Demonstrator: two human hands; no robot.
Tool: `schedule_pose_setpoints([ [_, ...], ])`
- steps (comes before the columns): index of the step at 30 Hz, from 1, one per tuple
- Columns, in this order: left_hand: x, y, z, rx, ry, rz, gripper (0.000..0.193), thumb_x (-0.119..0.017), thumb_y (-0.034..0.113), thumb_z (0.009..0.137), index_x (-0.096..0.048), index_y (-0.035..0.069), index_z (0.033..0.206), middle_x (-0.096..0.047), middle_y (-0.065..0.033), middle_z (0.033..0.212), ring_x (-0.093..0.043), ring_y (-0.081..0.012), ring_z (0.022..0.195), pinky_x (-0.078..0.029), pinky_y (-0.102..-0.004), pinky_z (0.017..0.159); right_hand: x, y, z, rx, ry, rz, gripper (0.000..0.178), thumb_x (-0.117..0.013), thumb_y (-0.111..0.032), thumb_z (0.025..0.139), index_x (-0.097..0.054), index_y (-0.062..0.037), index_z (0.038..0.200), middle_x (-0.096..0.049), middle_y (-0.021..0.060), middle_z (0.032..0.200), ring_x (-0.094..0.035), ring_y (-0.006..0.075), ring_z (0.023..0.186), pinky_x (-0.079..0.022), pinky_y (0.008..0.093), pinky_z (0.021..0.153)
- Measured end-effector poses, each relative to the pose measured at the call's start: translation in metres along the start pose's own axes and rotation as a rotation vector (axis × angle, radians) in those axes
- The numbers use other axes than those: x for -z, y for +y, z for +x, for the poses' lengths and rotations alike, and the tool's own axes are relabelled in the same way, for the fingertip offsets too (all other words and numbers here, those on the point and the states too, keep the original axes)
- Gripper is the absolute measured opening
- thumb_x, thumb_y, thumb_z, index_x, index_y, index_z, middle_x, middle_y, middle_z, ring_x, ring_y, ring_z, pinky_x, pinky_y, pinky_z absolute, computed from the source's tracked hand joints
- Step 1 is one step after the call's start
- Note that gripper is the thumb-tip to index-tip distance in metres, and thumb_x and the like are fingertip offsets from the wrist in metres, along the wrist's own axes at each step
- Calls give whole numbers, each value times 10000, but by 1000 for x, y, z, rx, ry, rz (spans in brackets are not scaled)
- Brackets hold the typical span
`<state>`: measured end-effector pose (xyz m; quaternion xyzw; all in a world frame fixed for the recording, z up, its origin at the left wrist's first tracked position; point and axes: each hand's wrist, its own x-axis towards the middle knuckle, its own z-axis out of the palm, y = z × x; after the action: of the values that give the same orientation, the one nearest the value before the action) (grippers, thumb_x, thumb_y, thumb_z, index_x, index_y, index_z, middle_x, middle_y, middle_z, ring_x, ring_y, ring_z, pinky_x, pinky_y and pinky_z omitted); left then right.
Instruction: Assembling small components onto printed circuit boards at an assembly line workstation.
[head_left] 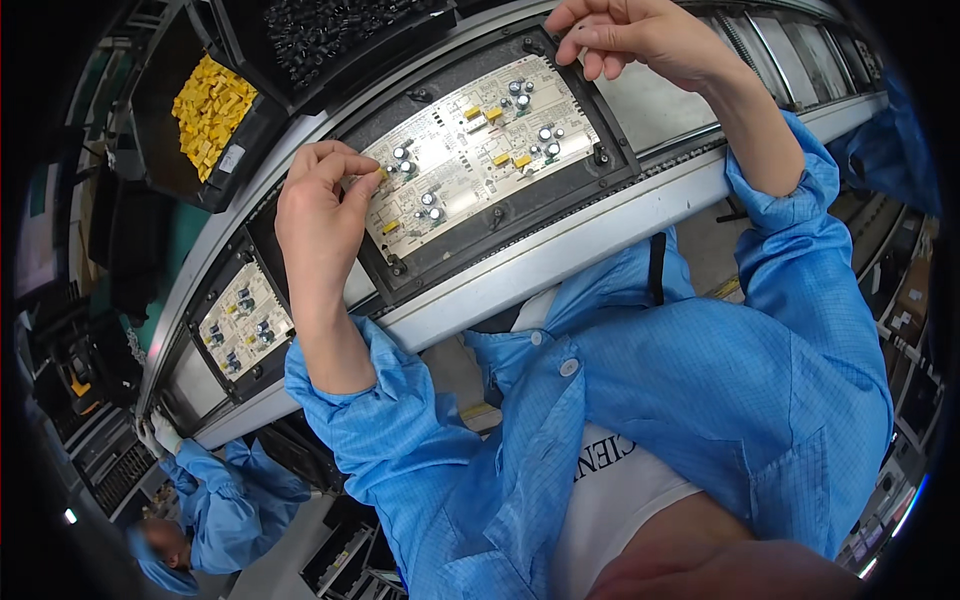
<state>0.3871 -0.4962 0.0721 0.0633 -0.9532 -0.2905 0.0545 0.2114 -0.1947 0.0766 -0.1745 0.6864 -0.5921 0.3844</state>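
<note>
A pale circuit board [450, 150] lies in a black carrier frame [440, 270] on the rail in front of me. Small cylindrical capacitors [520, 95] and yellow block-shaped capacitors [522, 161] stand on it in several groups. Over the board's left edge, my left hand [325, 205] is closed, thumb and forefinger pinched at a yellow block capacitor [381, 174] on or just above the board. My right hand [645, 42] hovers past the board's far right corner, thumb and forefinger together; a tiny dark thing at the fingertips is too small to name.
Beyond the rail, one black bin [150, 150] holds yellow block capacitors [212, 105]; another holds black cylindrical parts [330, 35]. A second populated board [243, 320] sits farther left along the conveyor rail [560, 275]. At lower left works a person in blue [235, 500] with white gloves.
</note>
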Motion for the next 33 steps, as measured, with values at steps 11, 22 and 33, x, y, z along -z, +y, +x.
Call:
schedule_pose_setpoints([
  [11, -1, -2, -3, 26, -19, -26, 107, -731, 58, 753, -724, 47, 859, -639, -48, 926, -591, -152, 690, -478, -279, 641, -3, 5, 4, 135, -63, -5, 171, -675, -176, 917, -685, -6, 897, -630, 2, 725, -514, 50, 560, -394, 175, 510],
  [22, -4, -4, -1, 18, 3, -66, 90, -729, 67, 744, -721, 47, 831, -644, -41, 902, -623, -167, 717, -490, -283, 660, -13, 7, 19, 298, -391, 280, 186, -627, -123, 941, -629, 20, 1061, -659, 49, 827, -614, 91, 648, -504, 187, 594],
  [33, -6, -4, -4, -23, 49, 8, 77, -723, 90, 755, -710, 53, 822, -646, -43, 924, -655, -205, 756, -506, -316, 678, -66, -26, 33, 65, -376, 80, 157, -662, -45, 896, -654, 43, 1026, -688, 73, 842, -661, 97, 723, -537, 205, 659],
])
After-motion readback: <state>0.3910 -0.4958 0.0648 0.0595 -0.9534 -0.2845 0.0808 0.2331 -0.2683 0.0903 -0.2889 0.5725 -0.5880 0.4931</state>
